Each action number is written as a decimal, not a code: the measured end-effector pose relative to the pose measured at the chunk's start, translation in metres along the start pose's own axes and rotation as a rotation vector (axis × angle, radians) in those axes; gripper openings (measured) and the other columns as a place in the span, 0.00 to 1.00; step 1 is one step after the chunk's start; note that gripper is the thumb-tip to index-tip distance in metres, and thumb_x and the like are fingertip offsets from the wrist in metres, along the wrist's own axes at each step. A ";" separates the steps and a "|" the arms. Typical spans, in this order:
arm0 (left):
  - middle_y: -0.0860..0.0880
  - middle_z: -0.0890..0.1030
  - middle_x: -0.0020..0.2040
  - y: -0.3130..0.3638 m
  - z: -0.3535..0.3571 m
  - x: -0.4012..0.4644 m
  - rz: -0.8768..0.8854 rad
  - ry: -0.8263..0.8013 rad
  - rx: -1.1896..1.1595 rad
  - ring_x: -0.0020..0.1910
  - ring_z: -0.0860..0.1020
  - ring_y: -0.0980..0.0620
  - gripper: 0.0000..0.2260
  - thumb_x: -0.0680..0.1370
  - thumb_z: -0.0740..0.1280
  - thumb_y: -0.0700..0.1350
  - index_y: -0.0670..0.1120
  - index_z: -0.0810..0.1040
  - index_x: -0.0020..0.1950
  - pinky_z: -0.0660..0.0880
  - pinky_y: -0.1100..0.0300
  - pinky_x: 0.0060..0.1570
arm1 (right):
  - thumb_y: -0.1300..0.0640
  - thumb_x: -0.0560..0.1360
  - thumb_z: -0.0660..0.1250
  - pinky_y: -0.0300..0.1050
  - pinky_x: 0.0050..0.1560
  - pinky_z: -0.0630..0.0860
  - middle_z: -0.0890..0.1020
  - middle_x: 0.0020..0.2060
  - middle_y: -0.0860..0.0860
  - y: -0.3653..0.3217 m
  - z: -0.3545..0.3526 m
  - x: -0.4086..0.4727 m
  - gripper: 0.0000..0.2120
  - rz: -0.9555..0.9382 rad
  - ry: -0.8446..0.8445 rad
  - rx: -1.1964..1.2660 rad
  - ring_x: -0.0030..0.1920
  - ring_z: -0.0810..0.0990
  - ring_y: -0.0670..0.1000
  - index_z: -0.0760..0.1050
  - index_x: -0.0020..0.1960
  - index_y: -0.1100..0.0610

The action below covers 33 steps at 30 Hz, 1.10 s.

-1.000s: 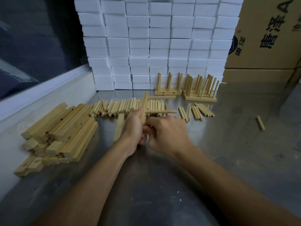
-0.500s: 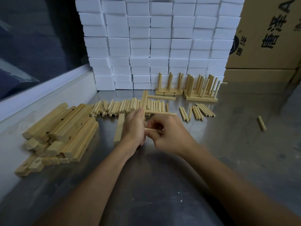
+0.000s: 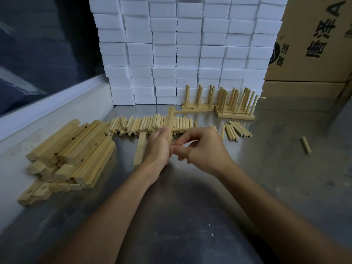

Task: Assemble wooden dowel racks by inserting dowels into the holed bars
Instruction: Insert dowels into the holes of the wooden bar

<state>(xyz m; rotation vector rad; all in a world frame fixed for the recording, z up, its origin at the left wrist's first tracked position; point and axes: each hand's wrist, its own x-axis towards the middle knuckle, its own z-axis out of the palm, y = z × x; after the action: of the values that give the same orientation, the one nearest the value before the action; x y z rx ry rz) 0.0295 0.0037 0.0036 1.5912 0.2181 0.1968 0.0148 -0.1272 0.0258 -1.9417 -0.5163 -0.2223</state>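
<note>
My left hand [image 3: 159, 147] grips a holed wooden bar [image 3: 170, 119] that points away from me. Two dowels stick out of the bar to the right, a far one [image 3: 182, 111] and a nearer one [image 3: 182, 129]. My right hand [image 3: 202, 149] pinches something small against the bar's near end; my fingers hide it. A second bar [image 3: 140, 150] lies on the steel table just left of my left hand. A row of loose dowels [image 3: 144, 123] lies behind my hands. More dowels [image 3: 235, 130] lie to the right.
A heap of holed bars [image 3: 76, 151] sits at the left. Finished racks [image 3: 235, 103] stand at the back against stacked white blocks [image 3: 182, 50]. A cardboard box [image 3: 312, 40] is at the back right. One stray dowel [image 3: 306, 145] lies at the right.
My right hand has pushed left toward the bar; the dowel seen between its fingers half a second ago is now hidden at the bar's near end. The left hand keeps its grip.
</note>
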 end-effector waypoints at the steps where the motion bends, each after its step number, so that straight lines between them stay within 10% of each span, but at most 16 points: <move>1: 0.49 0.76 0.36 0.000 0.000 0.001 -0.038 -0.010 -0.003 0.32 0.72 0.51 0.19 0.85 0.52 0.56 0.45 0.76 0.53 0.68 0.60 0.32 | 0.64 0.69 0.78 0.45 0.35 0.82 0.85 0.34 0.55 -0.002 -0.002 0.001 0.06 0.053 0.021 0.103 0.33 0.84 0.54 0.81 0.38 0.63; 6: 0.47 0.73 0.36 0.008 0.001 0.000 -0.125 -0.092 -0.321 0.27 0.66 0.54 0.20 0.85 0.52 0.55 0.42 0.74 0.62 0.60 0.64 0.21 | 0.72 0.70 0.74 0.44 0.40 0.83 0.82 0.41 0.67 -0.005 -0.005 0.003 0.10 0.183 0.092 0.473 0.38 0.83 0.57 0.77 0.49 0.71; 9: 0.46 0.79 0.40 0.011 -0.001 -0.004 -0.106 -0.125 -0.386 0.30 0.77 0.52 0.14 0.85 0.56 0.51 0.44 0.76 0.60 0.74 0.58 0.27 | 0.69 0.72 0.73 0.44 0.42 0.83 0.84 0.38 0.62 -0.001 -0.007 0.004 0.13 0.204 0.161 0.544 0.39 0.85 0.55 0.76 0.55 0.65; 16: 0.39 0.84 0.50 0.007 -0.001 -0.005 -0.089 -0.141 -0.375 0.49 0.84 0.42 0.10 0.83 0.63 0.44 0.39 0.78 0.58 0.81 0.51 0.46 | 0.60 0.72 0.75 0.34 0.32 0.78 0.85 0.31 0.49 0.011 -0.014 0.009 0.09 0.225 0.263 0.352 0.32 0.82 0.43 0.79 0.49 0.61; 33: 0.40 0.85 0.53 0.002 0.004 -0.007 -0.092 -0.147 -0.526 0.50 0.85 0.43 0.10 0.79 0.66 0.33 0.37 0.77 0.60 0.82 0.51 0.50 | 0.49 0.72 0.76 0.34 0.38 0.76 0.83 0.40 0.50 0.034 -0.012 0.012 0.13 0.239 0.374 0.232 0.38 0.81 0.41 0.76 0.50 0.53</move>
<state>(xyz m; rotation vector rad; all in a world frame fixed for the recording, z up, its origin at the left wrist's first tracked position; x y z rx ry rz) 0.0234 -0.0023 0.0059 1.0647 0.1116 0.0568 0.0421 -0.1462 0.0074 -1.6653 -0.0582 -0.3472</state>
